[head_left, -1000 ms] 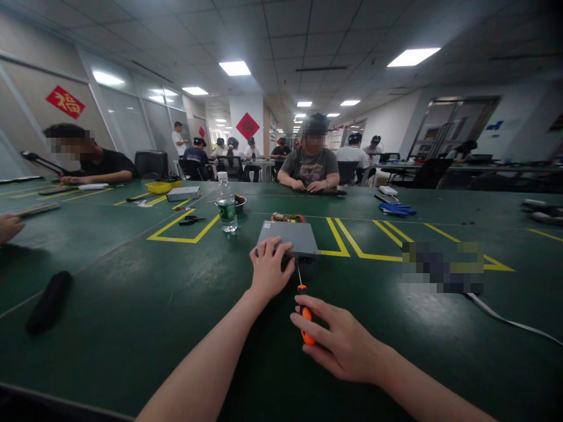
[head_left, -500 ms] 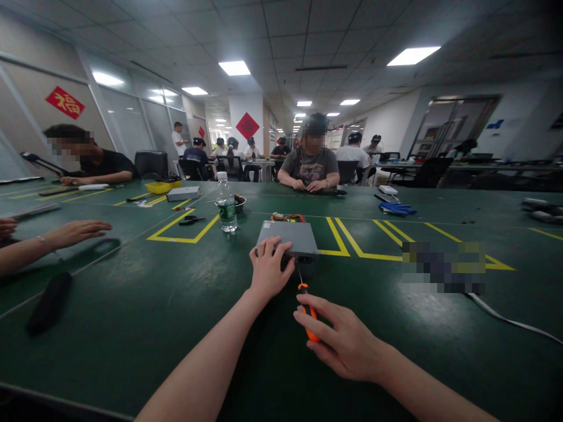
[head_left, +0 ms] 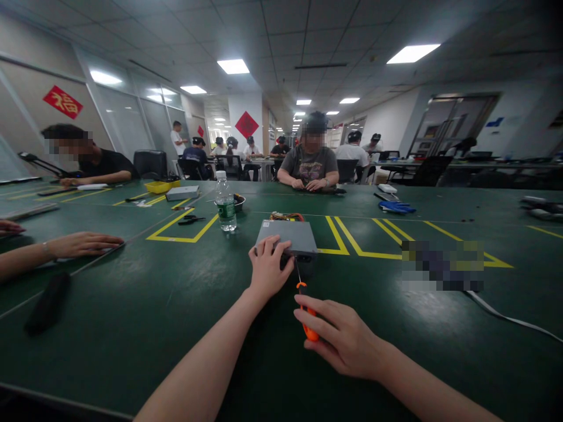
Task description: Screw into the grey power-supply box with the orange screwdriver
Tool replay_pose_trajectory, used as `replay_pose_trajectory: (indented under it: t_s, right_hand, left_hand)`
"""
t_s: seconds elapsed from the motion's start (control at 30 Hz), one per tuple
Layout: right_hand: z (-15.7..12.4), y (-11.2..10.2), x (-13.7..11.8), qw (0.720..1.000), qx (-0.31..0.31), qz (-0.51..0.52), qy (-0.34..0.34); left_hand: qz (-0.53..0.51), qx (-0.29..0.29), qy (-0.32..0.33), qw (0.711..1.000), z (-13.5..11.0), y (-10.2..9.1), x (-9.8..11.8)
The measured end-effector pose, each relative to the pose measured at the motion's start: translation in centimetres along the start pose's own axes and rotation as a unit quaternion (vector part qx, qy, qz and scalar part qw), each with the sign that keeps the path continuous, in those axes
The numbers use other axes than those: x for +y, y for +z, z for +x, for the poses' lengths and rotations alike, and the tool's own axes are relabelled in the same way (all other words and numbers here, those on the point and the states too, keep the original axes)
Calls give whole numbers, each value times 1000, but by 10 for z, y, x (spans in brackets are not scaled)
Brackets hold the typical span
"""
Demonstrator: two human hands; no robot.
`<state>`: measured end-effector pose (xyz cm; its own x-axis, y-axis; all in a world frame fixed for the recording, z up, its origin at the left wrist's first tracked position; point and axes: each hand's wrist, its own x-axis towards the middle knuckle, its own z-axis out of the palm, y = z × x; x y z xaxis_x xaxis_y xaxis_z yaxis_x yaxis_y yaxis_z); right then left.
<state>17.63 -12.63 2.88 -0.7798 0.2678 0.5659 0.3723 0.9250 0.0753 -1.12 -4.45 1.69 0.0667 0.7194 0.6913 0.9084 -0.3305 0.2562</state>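
A grey metal computer power supply lies on the green table in front of me. A bundle of coloured wires comes out at its far side. My left hand grips its near left edge, with the fingers over the top and the thumb at the front face. In my right hand is a screwdriver with an orange and black handle, held between thumb and fingers. Its thin shaft points at the lower front of the power supply, close to my left thumb. Where the tip touches is too small to make out.
A water bottle stands behind and left of the power supply, beside a small bowl. A co-worker's hand lies at the left, near a black object. Blue gloves lie at the far right.
The screwdriver handle has turned slightly in my right hand, whose fingers have shifted a little. At the left, the co-worker's hand has moved right and come down onto the table.
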Motion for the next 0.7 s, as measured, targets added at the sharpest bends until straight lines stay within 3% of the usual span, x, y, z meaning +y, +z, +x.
replay_pose_trajectory:
  t_s: [0.17, 0.4, 0.6, 0.7]
  right_hand:
    - [-2, 8, 2, 998, 49, 20, 16]
    - [1, -1, 1, 1000, -17, 12, 6]
    - [-1, 7, 3, 999, 41, 21, 9]
    - [-3, 7, 4, 998, 32, 46, 29]
  left_hand:
    - [-1, -2, 0, 1000, 0, -1, 0]
    - [-4, -3, -1, 1000, 0, -3, 2]
    - [-3, -3, -2, 1000, 0, -2, 1]
    - [-5, -4, -3, 1000, 0, -2, 1]
